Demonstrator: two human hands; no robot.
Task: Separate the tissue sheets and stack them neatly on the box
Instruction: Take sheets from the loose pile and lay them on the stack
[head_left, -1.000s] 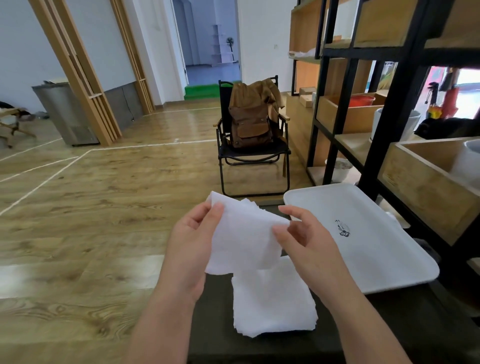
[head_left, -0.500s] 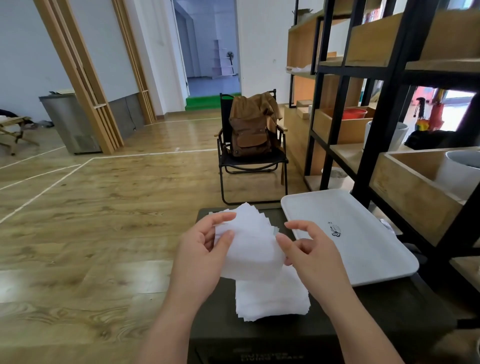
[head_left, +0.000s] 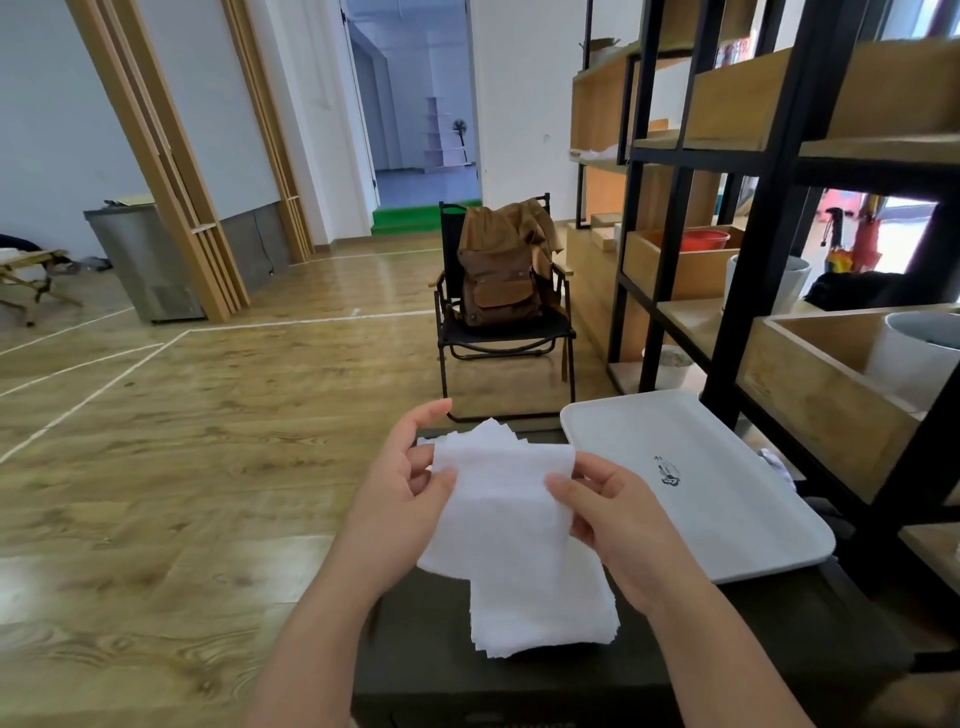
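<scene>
Holding a bundle of white tissue sheets (head_left: 498, 499) up over the dark box (head_left: 426, 639), both hands are busy: the left hand (head_left: 400, 514) grips the bundle's left edge, thumb pinching in front with the index finger raised behind, and the right hand (head_left: 618, 525) pinches the top sheet's right edge between thumb and curled fingers. Below them, a stack of sheets (head_left: 540, 613) lies flat on the box lid, just beside the white tray (head_left: 727, 499). Beyond stands a black folding chair (head_left: 498, 338) bearing a brown backpack (head_left: 498, 275).
</scene>
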